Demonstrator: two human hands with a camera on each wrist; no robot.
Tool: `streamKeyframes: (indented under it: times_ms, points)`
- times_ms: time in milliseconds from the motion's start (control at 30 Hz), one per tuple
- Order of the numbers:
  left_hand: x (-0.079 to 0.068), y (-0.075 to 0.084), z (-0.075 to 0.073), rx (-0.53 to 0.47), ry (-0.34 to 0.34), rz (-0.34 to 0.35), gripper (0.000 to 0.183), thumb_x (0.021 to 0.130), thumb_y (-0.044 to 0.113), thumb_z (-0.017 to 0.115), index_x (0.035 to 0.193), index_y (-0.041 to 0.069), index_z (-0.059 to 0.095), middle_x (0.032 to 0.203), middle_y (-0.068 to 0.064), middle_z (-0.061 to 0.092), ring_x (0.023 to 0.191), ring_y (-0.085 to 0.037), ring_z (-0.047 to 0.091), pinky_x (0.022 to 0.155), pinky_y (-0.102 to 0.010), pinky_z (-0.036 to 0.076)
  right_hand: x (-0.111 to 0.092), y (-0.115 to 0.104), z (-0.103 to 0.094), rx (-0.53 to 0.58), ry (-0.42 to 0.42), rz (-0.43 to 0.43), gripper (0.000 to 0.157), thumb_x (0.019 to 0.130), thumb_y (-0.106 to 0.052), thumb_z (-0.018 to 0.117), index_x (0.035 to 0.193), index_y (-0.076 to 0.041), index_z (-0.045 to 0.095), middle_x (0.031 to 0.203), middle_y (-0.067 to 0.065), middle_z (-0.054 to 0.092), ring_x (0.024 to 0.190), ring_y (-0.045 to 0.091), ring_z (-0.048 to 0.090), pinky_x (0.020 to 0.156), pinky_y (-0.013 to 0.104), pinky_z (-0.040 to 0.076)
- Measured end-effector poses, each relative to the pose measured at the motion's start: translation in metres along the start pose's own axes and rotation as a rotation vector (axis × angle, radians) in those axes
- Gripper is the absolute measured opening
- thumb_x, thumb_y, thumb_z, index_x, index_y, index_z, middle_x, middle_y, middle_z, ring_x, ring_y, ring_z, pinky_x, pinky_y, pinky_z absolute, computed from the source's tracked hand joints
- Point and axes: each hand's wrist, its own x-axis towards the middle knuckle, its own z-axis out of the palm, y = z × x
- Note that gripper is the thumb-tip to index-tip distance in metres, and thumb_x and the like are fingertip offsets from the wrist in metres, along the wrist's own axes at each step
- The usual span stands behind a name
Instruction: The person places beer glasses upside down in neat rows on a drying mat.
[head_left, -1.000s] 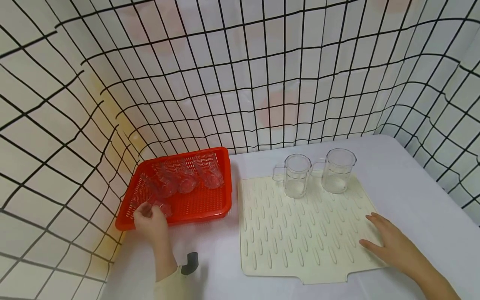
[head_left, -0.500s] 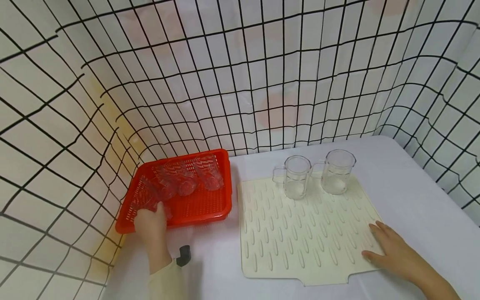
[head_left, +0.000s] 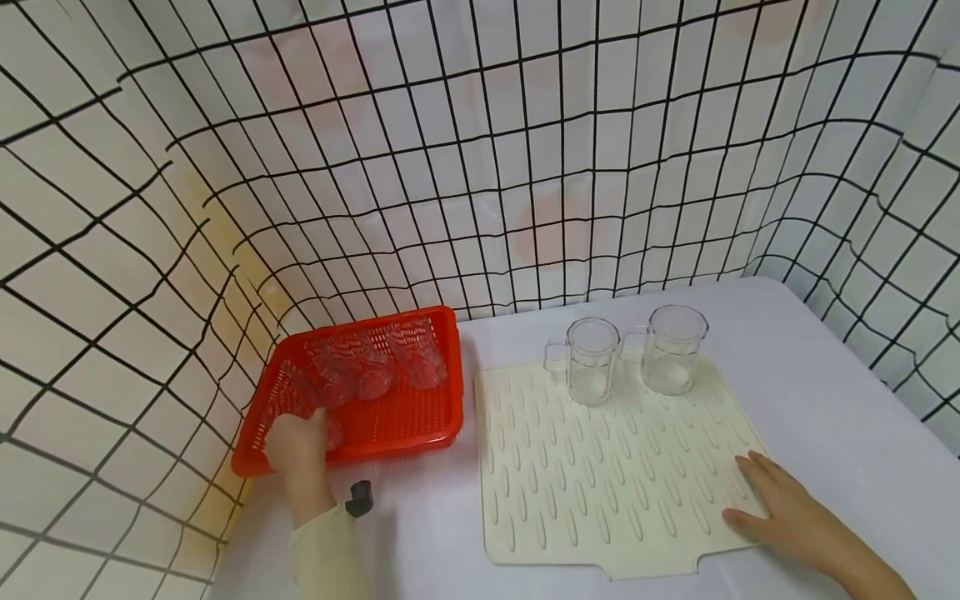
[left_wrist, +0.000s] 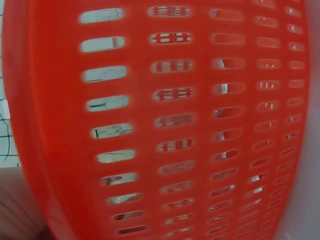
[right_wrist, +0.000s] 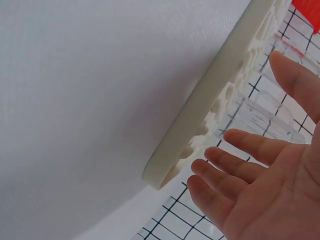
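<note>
In the head view my left hand reaches over the front left corner of the red plastic basket, gripping a clear glass mug that lies inside. Its fingertips are hidden behind the hand. From the left wrist, the slotted basket wall fills most of the picture, with a bit of the hand at the lower left. My right hand hovers by the right edge of the cream ribbed mat. In the right wrist view this hand has relaxed, spread fingers and holds nothing.
Two clear glass mugs, one left and another right, stand upright along the mat's back edge. Several more clear glass pieces lie in the basket. A black wire grid encloses the white table at the back and sides.
My left hand has turned knuckles-up and closed over the mug in the basket's front left corner. The right hand has drifted slightly down. The whole head view has shifted a little.
</note>
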Motion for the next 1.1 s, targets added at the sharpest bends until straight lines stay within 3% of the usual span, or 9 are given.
streamKeyframes:
  times_ms: [133, 333, 567, 667, 833, 1100]
  points:
    - [0.0, -0.003, 0.004, -0.066, 0.024, 0.001, 0.04, 0.095, 0.024, 0.058, 0.104, -0.015, 0.064, 0.092, -0.032, 0.063, 0.076, -0.04, 0.054, 0.072, -0.051, 0.054, -0.001, 0.0, 0.001, 0.004, -0.003, 0.001, 0.089, 0.087, -0.04, 0.07, 0.136, 0.023, 0.03, 0.138, 0.048, 0.022, 0.122, 0.066, 0.024, 0.091, 0.076, 0.026]
    - [-0.002, -0.007, 0.007, -0.127, 0.084, -0.004, 0.034, 0.094, 0.021, 0.059, 0.092, -0.013, 0.064, 0.077, -0.026, 0.062, 0.066, -0.034, 0.052, 0.057, -0.039, 0.048, 0.0, 0.004, 0.006, -0.004, -0.018, 0.002, 0.088, 0.087, -0.041, 0.07, 0.134, 0.024, 0.032, 0.138, 0.049, 0.022, 0.122, 0.066, 0.024, 0.091, 0.076, 0.026]
    - [-0.003, -0.006, 0.008, -0.175, 0.121, -0.035, 0.041, 0.095, 0.026, 0.053, 0.099, -0.013, 0.062, 0.1, -0.033, 0.062, 0.08, -0.04, 0.053, 0.078, -0.053, 0.053, -0.001, 0.008, 0.012, -0.039, -0.007, -0.018, 0.086, 0.085, -0.041, 0.071, 0.132, 0.023, 0.037, 0.138, 0.046, 0.026, 0.122, 0.065, 0.026, 0.091, 0.076, 0.027]
    - [-0.003, -0.005, 0.009, -0.204, 0.153, -0.056, 0.04, 0.095, 0.027, 0.051, 0.093, -0.012, 0.062, 0.094, -0.032, 0.062, 0.077, -0.038, 0.053, 0.075, -0.05, 0.053, -0.001, 0.007, 0.013, -0.039, -0.003, -0.024, 0.085, 0.085, -0.04, 0.072, 0.132, 0.022, 0.038, 0.138, 0.045, 0.026, 0.123, 0.065, 0.025, 0.091, 0.076, 0.026]
    - [-0.004, -0.002, 0.01, -0.137, 0.171, -0.034, 0.041, 0.098, 0.029, 0.048, 0.085, -0.007, 0.061, 0.085, -0.029, 0.062, 0.071, -0.037, 0.053, 0.071, -0.048, 0.053, -0.002, 0.005, 0.011, -0.055, 0.005, -0.028, 0.084, 0.086, -0.039, 0.071, 0.132, 0.022, 0.038, 0.137, 0.046, 0.027, 0.123, 0.065, 0.025, 0.09, 0.076, 0.028]
    - [0.0, -0.005, 0.007, -0.026, 0.159, -0.051, 0.044, 0.099, 0.031, 0.042, 0.097, -0.01, 0.059, 0.102, -0.033, 0.062, 0.083, -0.044, 0.054, 0.08, -0.058, 0.049, -0.004, 0.004, 0.009, -0.018, -0.01, -0.021, 0.084, 0.087, -0.038, 0.07, 0.133, 0.023, 0.035, 0.138, 0.046, 0.025, 0.124, 0.065, 0.022, 0.09, 0.077, 0.026]
